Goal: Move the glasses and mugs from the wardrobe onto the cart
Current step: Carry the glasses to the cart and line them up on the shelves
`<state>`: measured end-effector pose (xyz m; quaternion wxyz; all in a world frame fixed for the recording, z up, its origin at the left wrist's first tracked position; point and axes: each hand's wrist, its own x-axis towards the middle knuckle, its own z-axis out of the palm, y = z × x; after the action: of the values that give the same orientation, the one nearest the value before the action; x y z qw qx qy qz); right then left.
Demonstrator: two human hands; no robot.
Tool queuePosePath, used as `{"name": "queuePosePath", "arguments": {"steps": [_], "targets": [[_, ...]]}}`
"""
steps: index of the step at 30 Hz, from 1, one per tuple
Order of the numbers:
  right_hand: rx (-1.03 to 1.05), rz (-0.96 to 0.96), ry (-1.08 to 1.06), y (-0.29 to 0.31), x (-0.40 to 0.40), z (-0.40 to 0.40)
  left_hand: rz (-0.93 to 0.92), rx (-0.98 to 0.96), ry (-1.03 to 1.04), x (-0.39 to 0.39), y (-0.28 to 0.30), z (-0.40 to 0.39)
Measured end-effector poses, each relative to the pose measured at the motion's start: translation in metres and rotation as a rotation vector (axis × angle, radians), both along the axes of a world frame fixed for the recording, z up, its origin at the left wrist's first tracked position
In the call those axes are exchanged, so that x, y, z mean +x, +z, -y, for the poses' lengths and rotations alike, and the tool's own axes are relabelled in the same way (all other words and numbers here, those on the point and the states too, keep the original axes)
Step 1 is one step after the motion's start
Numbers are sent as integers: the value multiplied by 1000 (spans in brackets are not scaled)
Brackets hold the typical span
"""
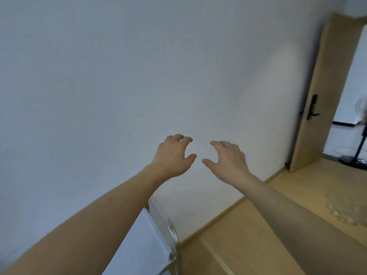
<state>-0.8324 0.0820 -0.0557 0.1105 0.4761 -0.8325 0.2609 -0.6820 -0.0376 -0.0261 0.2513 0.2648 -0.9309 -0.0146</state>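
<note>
Both of my hands are raised side by side in front of a bare white wall (139,76). My left hand (174,155) has loosely bent, spread fingers and holds nothing. My right hand (228,159) is a short gap to its right, fingers also loosely bent and empty. Below my left forearm I see a corner of the cart (170,231), with a white top and a shiny metal rail. Several clear glasses (346,214), blurred, stand low on the wooden surface at the far right, past my right forearm. No mugs are in view.
A wooden door (321,96) with a black handle stands open at the right. Beyond it is a standing fan (357,151). Light wooden surface (228,245) fills the lower right.
</note>
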Motion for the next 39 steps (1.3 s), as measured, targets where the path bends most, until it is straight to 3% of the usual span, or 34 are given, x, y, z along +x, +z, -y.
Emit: {"name": "queuePosePath", "arguments": {"steps": [12, 21, 39], "targets": [[-9, 12, -459, 6, -87, -31, -14, 2, -482, -166, 2, 26], [31, 26, -725, 3, -117, -53, 19, 28, -734, -240, -7, 28], [7, 62, -921, -15, -240, -173, 77, 23, -1002, -419, -37, -91]]}}
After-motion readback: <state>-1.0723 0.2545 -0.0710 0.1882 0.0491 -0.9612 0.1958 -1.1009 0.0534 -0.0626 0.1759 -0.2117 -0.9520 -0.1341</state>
